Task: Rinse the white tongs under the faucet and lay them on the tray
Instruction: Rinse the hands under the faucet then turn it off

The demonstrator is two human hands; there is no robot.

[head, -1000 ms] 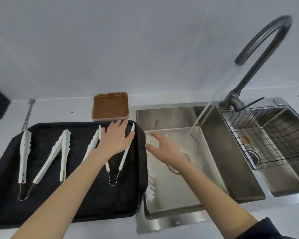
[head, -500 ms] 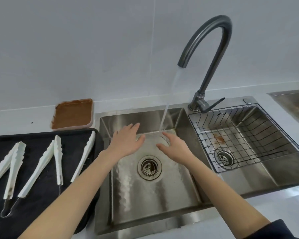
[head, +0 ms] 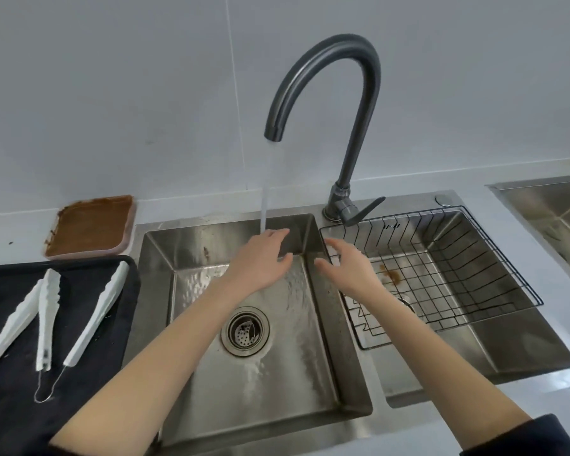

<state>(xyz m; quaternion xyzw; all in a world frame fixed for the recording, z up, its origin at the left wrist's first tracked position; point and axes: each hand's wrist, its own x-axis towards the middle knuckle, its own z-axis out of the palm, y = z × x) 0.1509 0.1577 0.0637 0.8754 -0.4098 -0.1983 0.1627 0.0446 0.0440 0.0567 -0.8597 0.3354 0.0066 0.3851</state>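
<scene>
Several white tongs lie on the black tray [head: 130, 292] at the left; the nearest pair [head: 93, 317] rests by the tray's right edge, another pair [head: 45, 319] lies beside it. The dark faucet [head: 352, 113] runs a stream of water [head: 263, 209] onto my left hand [head: 260, 261], which is held empty over the left sink basin [head: 277, 373] with fingers spread. My right hand [head: 349, 268] hovers open and empty over the divider between the basins, a little right of the left hand.
A black wire basket [head: 474, 258] sits in the right basin. A shallow container of brown paste [head: 91, 227] stands on the counter behind the tray. The drain strainer [head: 245, 331] is in the left basin. A second sink edge [head: 540, 199] shows at far right.
My left hand left the tongs on the tray and moved right into the water stream. My right hand shifted right toward the basin divider. My view turned right, pushing the tray toward the left edge.
</scene>
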